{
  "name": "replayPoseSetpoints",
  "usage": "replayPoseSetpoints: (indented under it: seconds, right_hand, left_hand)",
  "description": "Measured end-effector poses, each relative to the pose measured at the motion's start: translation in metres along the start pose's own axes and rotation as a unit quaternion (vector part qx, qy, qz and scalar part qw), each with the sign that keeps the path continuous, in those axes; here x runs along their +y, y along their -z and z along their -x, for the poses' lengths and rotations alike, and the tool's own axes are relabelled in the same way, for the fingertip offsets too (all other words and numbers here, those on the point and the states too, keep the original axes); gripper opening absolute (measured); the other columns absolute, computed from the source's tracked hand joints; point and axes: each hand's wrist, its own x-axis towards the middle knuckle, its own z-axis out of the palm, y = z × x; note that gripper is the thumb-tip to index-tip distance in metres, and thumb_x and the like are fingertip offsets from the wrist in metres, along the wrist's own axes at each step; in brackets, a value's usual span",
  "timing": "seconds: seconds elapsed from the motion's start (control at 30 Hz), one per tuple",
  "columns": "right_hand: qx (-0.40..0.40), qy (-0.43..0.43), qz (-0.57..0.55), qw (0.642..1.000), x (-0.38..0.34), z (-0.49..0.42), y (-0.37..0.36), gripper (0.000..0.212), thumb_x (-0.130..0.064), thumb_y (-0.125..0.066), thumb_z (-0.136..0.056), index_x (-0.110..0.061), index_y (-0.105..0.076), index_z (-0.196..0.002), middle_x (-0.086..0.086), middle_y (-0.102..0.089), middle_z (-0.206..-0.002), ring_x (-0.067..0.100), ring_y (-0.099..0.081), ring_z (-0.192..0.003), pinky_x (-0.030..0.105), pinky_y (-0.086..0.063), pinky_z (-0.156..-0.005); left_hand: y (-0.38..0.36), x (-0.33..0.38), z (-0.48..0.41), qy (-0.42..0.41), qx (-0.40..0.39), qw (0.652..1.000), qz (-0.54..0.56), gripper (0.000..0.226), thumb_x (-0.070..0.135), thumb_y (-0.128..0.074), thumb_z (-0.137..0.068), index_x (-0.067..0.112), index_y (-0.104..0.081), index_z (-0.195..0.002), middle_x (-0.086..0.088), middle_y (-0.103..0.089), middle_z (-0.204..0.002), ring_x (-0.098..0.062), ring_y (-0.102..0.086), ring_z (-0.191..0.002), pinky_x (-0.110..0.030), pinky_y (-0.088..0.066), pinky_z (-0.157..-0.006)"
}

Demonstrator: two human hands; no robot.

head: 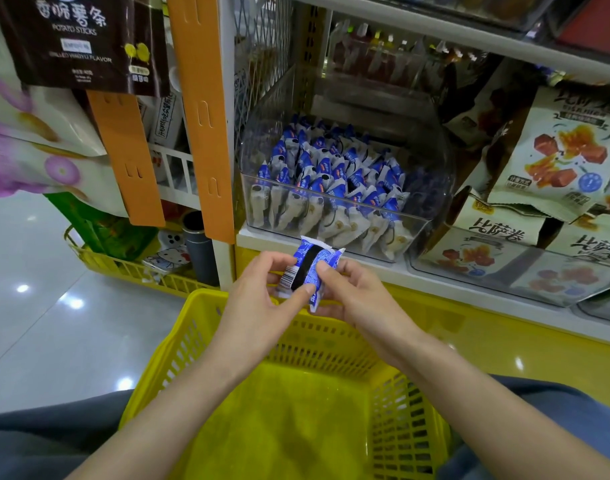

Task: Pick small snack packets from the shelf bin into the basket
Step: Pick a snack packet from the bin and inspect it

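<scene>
Held packet: a blue-and-white snack packet (308, 275) – possibly more than one pressed together, I cannot tell – is hanging in the air just in front of the shelf's front edge (435, 282), above the far rim of the basket.
Left hand: the left hand (262, 299) is pinching the barcode end, thumb and fingers curled round it.
Right hand: the right hand (352, 292) is gripping the other side, thumb on the face and fingers behind.
Basket: the yellow basket (199, 327) is sitting below the hands, open side up.
Shelf bin: the clear bin (331, 216) is standing at the shelf's front edge, packed with upright packets (331, 168).
Risk, release: the packet is sitting over the rim and not the middle, so letting go here is likely sending it off the rim onto the floor.
Risk, grip: slick wrapping is inviting a slip if one hand is letting go early.
Risk, next reach: snagging tightly packed neighbours is likely tipping extras over the bin's low front wall.
</scene>
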Motion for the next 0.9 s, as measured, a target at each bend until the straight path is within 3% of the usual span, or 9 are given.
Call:
replayPoseSetpoints:
  seconds: [0.23,0.4,0.5,0.6,0.9]
  right_hand:
    - [-0.011,0.000,0.026,1.000,0.002,0.000,0.000,0.036,-0.023,-0.054,-0.092,0.000,-0.047,-0.120,0.000,-0.067,-0.081,0.001,-0.063,-0.061,0.018,-0.052,-0.053]
    - [-0.012,0.015,0.022,1.000,0.003,-0.001,0.000,0.034,-0.017,-0.054,-0.092,0.000,-0.045,-0.120,0.003,-0.069,-0.089,0.005,-0.065,-0.065,0.020,-0.053,-0.059]
    - [-0.016,0.037,0.055,0.998,0.007,-0.001,-0.001,0.031,-0.013,-0.055,-0.091,-0.008,-0.044,-0.120,0.008,-0.067,-0.100,0.008,-0.065,-0.070,0.022,-0.054,-0.062]
    - [-0.023,0.063,0.113,0.991,0.012,0.000,-0.002,0.030,-0.014,-0.058,-0.089,-0.015,-0.048,-0.118,0.008,-0.066,-0.105,0.018,-0.067,-0.080,0.025,-0.055,-0.064]
    - [-0.057,0.087,0.178,0.978,0.018,0.000,-0.003,0.028,-0.017,-0.061,-0.088,-0.019,-0.049,-0.113,0.010,-0.067,-0.108,0.037,-0.064,-0.093,0.039,-0.055,-0.073]
  left_hand:
    - [0.001,-0.002,0.001,0.009,-0.028,1.000,0.003,0.018,0.013,-0.062,-0.087,0.022,-0.054,-0.099,0.011,-0.060,-0.098,-0.009,-0.059,-0.086,-0.016,-0.047,-0.073]
    - [0.005,-0.004,-0.001,-0.006,-0.047,0.999,-0.015,0.021,0.006,-0.053,-0.090,0.022,-0.055,-0.104,0.010,-0.063,-0.100,-0.005,-0.063,-0.086,-0.008,-0.046,-0.072]
    - [0.006,-0.008,0.004,-0.059,-0.049,0.990,-0.121,0.027,0.012,-0.048,-0.093,0.021,-0.052,-0.119,0.006,-0.063,-0.106,-0.010,-0.062,-0.094,-0.024,-0.050,-0.083]
    - [0.009,-0.009,0.005,-0.083,-0.049,0.976,-0.195,0.029,0.022,-0.045,-0.096,0.022,-0.049,-0.125,-0.001,-0.066,-0.105,-0.017,-0.063,-0.092,-0.040,-0.051,-0.078]
    - [0.013,-0.007,0.001,-0.096,-0.036,0.955,-0.278,0.022,0.025,-0.041,-0.097,0.012,-0.053,-0.111,-0.007,-0.063,-0.081,-0.025,-0.058,-0.073,-0.042,-0.047,-0.062]
